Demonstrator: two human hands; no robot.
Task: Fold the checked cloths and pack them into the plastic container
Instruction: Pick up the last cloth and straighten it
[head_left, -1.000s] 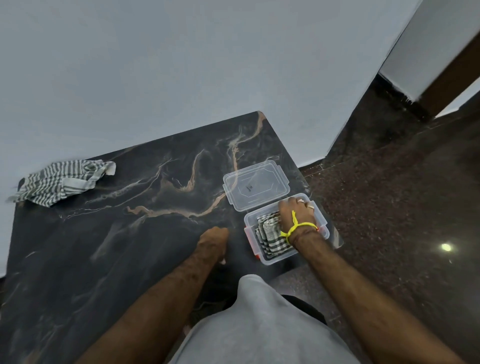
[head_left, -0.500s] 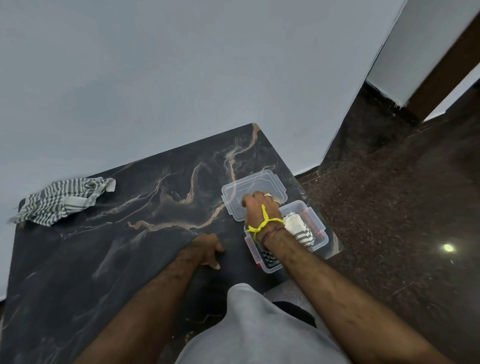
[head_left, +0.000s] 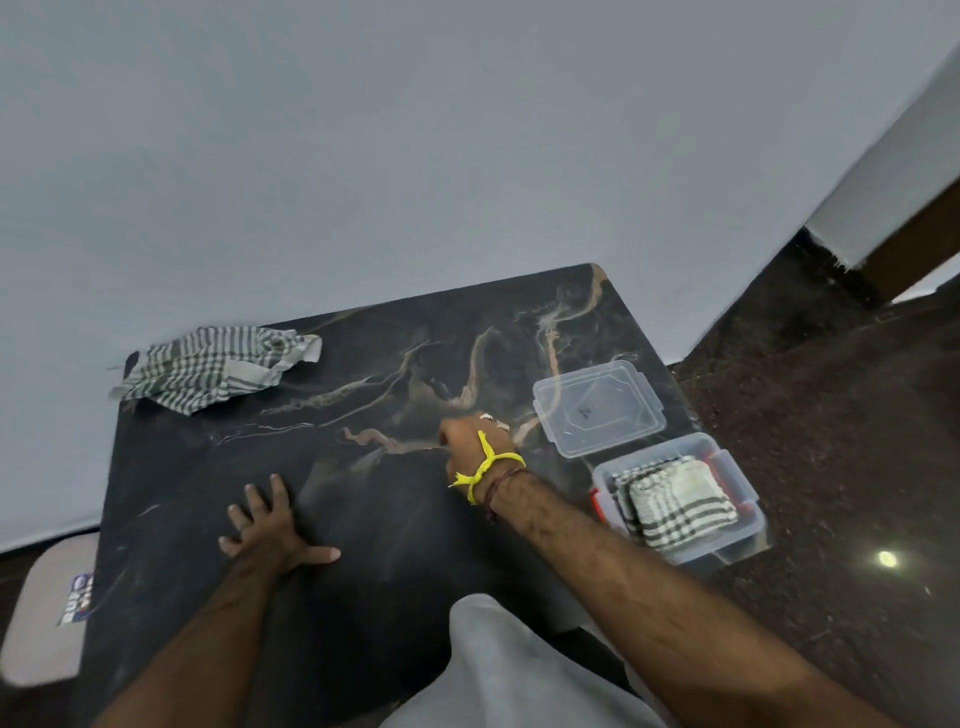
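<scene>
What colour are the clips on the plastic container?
Red. The clips sit on the ends of the clear plastic container, seen in the head view.

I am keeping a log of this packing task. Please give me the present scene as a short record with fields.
table: dark marbled top
container: clear plastic container, open, at the table's right edge
packed: folded checked cloths inside it
lid: clear lid flat on the table, beside the container
unfolded: crumpled checked cloth at the far left corner
left hand: flat on the table, fingers spread
right hand: mid-table, holds nothing visible
</scene>
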